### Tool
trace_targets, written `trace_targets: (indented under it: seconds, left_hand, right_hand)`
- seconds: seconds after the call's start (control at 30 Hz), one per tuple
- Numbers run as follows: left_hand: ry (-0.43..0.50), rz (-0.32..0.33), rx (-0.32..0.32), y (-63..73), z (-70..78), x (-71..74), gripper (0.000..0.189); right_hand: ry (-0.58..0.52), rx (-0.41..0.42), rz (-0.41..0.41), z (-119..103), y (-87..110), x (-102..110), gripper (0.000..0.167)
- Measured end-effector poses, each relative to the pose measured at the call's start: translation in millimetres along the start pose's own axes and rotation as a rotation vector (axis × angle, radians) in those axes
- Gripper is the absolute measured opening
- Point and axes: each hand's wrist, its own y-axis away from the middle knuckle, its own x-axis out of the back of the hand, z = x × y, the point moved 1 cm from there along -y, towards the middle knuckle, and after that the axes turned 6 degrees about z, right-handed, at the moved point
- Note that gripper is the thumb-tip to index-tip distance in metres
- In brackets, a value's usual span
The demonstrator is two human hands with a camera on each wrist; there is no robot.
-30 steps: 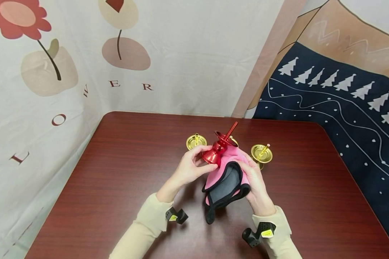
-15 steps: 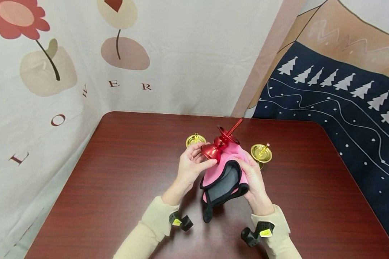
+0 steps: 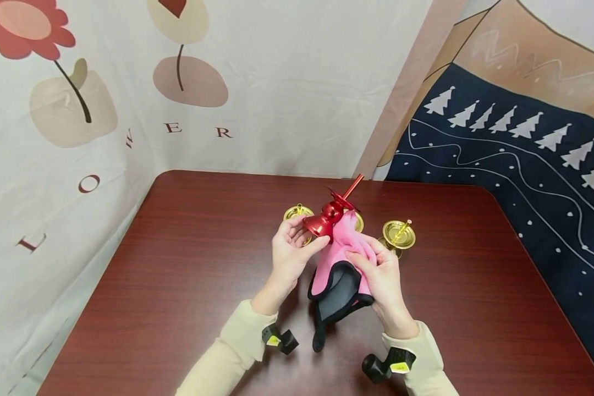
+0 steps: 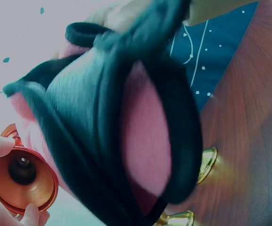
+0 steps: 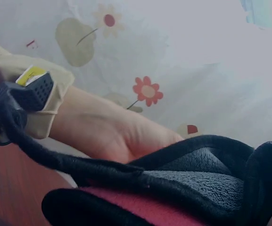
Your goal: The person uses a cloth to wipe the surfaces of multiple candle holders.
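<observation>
A shiny red candlestick (image 3: pixel 333 211) is held tilted above the table, its thin stem pointing up and right. My left hand (image 3: pixel 291 254) holds it by the flared base, thumb on the near side; the left wrist view looks into the hollow base (image 4: pixel 39 188). My right hand (image 3: pixel 380 275) grips a pink cloth mitt (image 3: pixel 333 258) with black trim and grey lining. The upper end of the mitt bunches against the candlestick, just under its dish. In the right wrist view, the mitt's grey lining (image 5: pixel 192 188) fills the bottom, hiding the right fingers.
Behind the hands stand gold candle holders: one at left (image 3: pixel 297 211), one at right (image 3: pixel 399 235), and one in the middle (image 3: pixel 359 221), partly covered by the mitt. They rest on a dark red wooden table (image 3: pixel 203 236). A printed curtain (image 3: pixel 287 110) hangs beyond the far edge.
The candlestick has risen slightly, and the left fingers have shifted around its base. The right hand has slid lower on the mitt, whose top now bunches under the dish.
</observation>
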Motion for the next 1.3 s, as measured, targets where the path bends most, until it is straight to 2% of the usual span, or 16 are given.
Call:
trace_targets:
  seconds: [0.07, 0.23, 0.3, 0.47, 0.57, 0.77, 0.9, 1.0, 1.07, 1.13, 1.3]
  left_hand:
    - [0.009, 0.006, -0.002, -0.4, 0.2, 1.4, 0.055]
    - [0.000, 0.003, 0.010, 1.6, 0.1, 0.7, 0.053]
    - [-0.028, 0.001, 0.002, 2.5, -0.8, -0.3, 0.053]
    - [-0.144, 0.013, -0.063, 1.3, -4.5, 0.1, 0.053]
    - [-0.163, 0.024, -0.067, -0.2, -5.6, 1.8, 0.054]
    - [-0.172, 0.083, -0.013, -4.3, -8.9, 7.8, 0.054]
    - [-0.171, 0.092, 0.014, -4.6, -9.7, 8.6, 0.053]
    - [-0.166, 0.080, 0.041, -3.6, -9.7, 7.3, 0.052]
    - [-0.169, 0.067, 0.067, -2.5, -9.0, 6.1, 0.050]
    - [-0.169, 0.055, 0.095, -1.4, -7.4, 5.4, 0.048]
    - [-0.112, 0.059, 0.156, -1.0, -3.0, 7.6, 0.044]
  right_hand:
    - [-0.018, -0.007, -0.001, 0.7, -1.1, 1.0, 0.036]
    - [-0.057, -0.082, 0.015, 5.9, -5.5, 1.4, 0.030]
    - [-0.061, -0.102, 0.018, 7.7, -6.1, 0.2, 0.027]
    - [-0.035, -0.113, 0.016, 6.9, -3.2, -4.4, 0.024]
    - [-0.016, -0.115, -0.005, 2.6, -0.8, -4.8, 0.026]
    - [-0.038, -0.036, -0.057, -8.4, -1.1, 0.1, 0.034]
    - [0.047, 0.092, -0.062, -10.1, -1.6, 2.4, 0.031]
    - [0.124, 0.215, -0.094, -8.3, -1.8, 0.4, 0.032]
    - [0.141, 0.268, -0.116, -5.5, -2.8, -1.8, 0.035]
    - [0.141, 0.290, -0.130, -2.2, -4.1, -3.6, 0.036]
    - [0.143, 0.276, -0.139, 5.3, -5.4, -3.0, 0.033]
